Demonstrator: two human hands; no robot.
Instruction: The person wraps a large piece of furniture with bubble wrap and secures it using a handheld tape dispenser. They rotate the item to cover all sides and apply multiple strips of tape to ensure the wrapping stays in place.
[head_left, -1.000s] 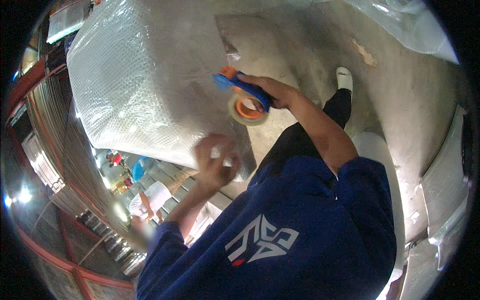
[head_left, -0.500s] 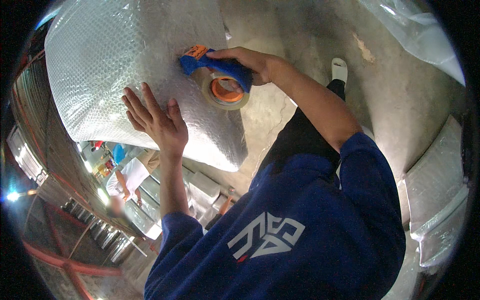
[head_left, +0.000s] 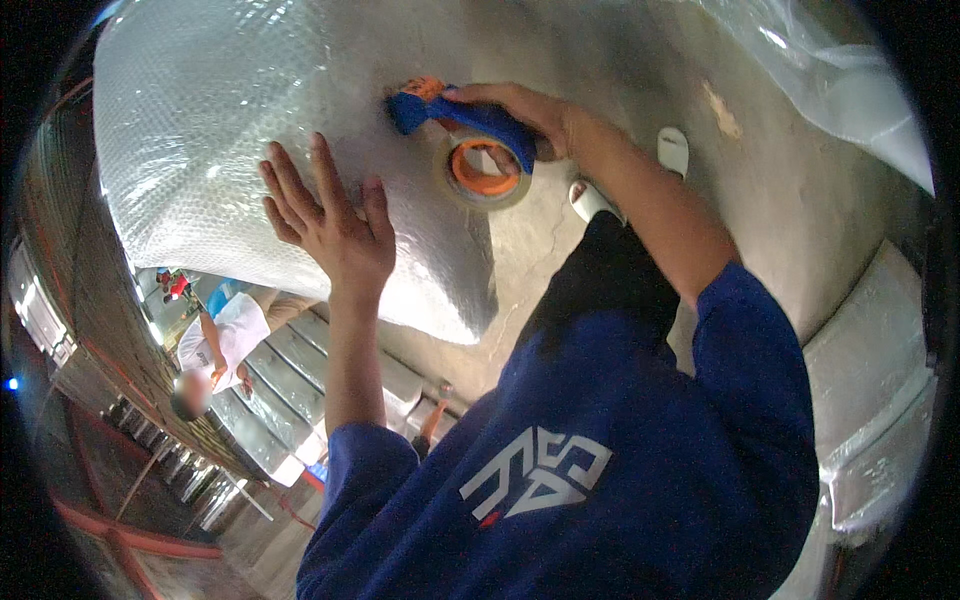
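A large bundle covered in clear bubble wrap (head_left: 220, 190) fills the upper left. Over its near side my left hand (head_left: 335, 225) is spread, fingers apart and holding nothing; whether the palm presses on the wrap, I cannot tell. My right hand (head_left: 535, 120) is wrapped round a blue tape dispenser (head_left: 490, 118) at the bundle's right side. A roll of clear tape (head_left: 441, 178) with an orange core hangs on the dispenser. The dispenser's front end, with an orange label, points left over the wrap.
Clear plastic sheeting (head_left: 830, 80) lies at the upper right, and wrapped grey packages (head_left: 870, 350) stand at the right edge. Concrete floor (head_left: 620, 60) shows between. Beyond the bundle, at lower left, a person in a white shirt (head_left: 232, 335) is near a row of long silvery packages (head_left: 290, 365).
My right hand has moved right and slightly up with the tape dispenser. My left hand has shifted a little up and right, still spread. A second white shoe has come into view.
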